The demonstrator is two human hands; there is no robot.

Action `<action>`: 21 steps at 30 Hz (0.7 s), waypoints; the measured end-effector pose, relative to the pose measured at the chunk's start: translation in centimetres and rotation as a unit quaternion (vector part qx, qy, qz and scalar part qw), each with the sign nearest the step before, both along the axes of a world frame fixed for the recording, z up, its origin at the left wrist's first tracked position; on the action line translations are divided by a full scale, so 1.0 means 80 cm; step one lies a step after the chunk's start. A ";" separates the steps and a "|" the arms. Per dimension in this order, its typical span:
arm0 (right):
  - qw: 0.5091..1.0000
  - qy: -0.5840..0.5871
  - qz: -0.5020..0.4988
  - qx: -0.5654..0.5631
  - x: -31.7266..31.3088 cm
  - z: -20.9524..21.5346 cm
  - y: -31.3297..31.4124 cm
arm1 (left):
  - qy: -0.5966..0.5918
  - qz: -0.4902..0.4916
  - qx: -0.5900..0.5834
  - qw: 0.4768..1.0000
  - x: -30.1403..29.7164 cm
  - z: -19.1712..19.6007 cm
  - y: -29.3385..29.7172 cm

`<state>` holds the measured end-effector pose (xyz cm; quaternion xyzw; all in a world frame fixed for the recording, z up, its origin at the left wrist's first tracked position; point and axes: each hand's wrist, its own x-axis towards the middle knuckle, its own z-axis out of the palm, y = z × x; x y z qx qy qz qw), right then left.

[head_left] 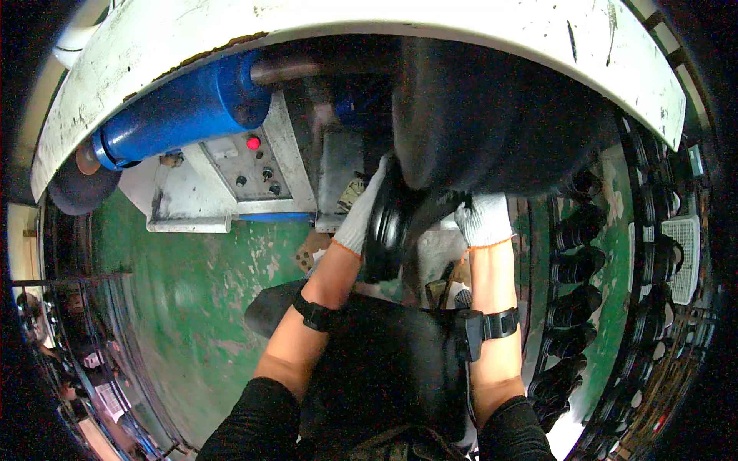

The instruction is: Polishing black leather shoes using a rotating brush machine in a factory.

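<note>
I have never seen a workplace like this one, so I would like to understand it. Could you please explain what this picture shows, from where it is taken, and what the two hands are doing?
The picture comes from a wide camera worn on a person's head, looking down, so straight edges look bent. The two forearms enter from below. Both hands wear white knit gloves and dark wrist straps.

The left hand and the right hand together hold a black shoe up against the dark underside of a big white machine. Both hands are closed on it.

On the machine you see a blue cylinder and a grey control panel with a red button. The floor is worn green. On the right, racks carry many more black shoes.
</note>
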<state>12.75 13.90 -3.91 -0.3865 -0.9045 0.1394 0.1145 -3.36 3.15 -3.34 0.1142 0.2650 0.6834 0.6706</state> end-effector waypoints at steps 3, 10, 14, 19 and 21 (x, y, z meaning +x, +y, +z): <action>0.989 -0.026 -0.010 0.145 0.020 -0.041 0.015 | -0.192 -0.057 0.009 0.980 0.012 0.014 0.015; 0.991 0.081 0.000 0.103 0.042 -0.028 0.038 | 0.416 0.091 0.155 0.892 0.030 -0.022 0.026; 0.988 0.132 0.054 0.054 0.063 -0.015 0.042 | 0.540 0.155 0.154 0.813 0.037 -0.079 0.048; 0.989 0.108 0.083 0.051 0.043 0.035 0.020 | 0.793 0.270 0.027 0.546 -0.002 -0.176 0.070; 0.980 0.107 0.107 0.132 0.055 0.012 0.026 | 0.580 0.340 0.038 0.739 0.019 -0.133 0.087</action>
